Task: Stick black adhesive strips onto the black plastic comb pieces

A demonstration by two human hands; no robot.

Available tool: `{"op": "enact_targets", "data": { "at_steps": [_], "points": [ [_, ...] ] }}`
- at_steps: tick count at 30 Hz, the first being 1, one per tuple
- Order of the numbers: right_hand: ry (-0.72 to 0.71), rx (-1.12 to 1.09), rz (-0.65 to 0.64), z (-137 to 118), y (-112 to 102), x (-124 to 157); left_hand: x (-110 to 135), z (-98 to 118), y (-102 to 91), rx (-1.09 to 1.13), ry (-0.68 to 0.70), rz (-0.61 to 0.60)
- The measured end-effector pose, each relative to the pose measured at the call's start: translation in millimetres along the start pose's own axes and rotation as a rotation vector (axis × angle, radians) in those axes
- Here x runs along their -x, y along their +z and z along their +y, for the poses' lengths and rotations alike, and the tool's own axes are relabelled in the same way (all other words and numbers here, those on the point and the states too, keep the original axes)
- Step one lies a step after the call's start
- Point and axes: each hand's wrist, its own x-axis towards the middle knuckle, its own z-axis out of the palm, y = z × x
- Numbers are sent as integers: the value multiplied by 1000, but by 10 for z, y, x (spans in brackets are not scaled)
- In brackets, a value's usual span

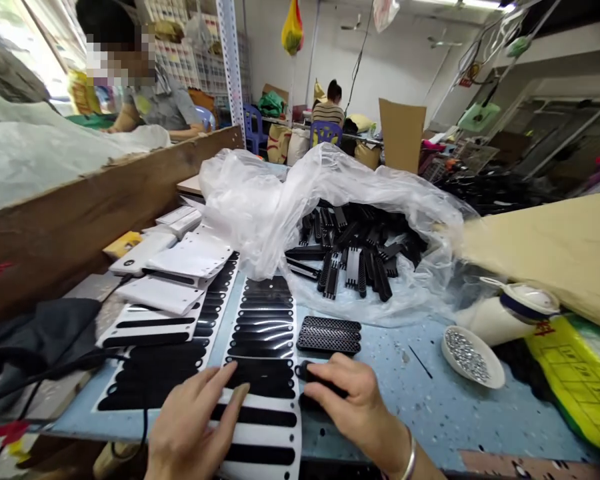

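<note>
My left hand [193, 417] lies on a white backing sheet [263, 437] of long black strips, its fingers stretched out and thumb apart. The sheet runs away from me, and its far part shines. Just past its right edge, my right hand [355, 397] pinches a black strip [304, 371] between thumb and fingers. A rounded end with a small hole pokes out to the left; the rest is covered by the fingers. Beyond the right hand sits a short row of black perforated pieces [329, 335], side by side on the blue table [380, 360].
A clear plastic bag [260, 213] spills black plastic pieces [353, 263] at the back. To the right are a bowl of small metal parts [473, 357], a white jug [495, 313] and a yellow-green bag [580, 373]. Paper sheets [190, 253] are piled left, beside a wooden board [80, 227]. Two people sit beyond.
</note>
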Motion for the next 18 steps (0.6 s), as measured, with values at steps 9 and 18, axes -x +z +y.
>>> {"op": "enact_targets", "data": {
  "at_steps": [9, 18],
  "points": [
    [-108, 243, -92, 39, -84, -25, -374, 352, 246, 398, -314, -522],
    [-196, 290, 10, 253, -248, 12, -549, 764, 776, 885, -662, -730]
  ]
}}
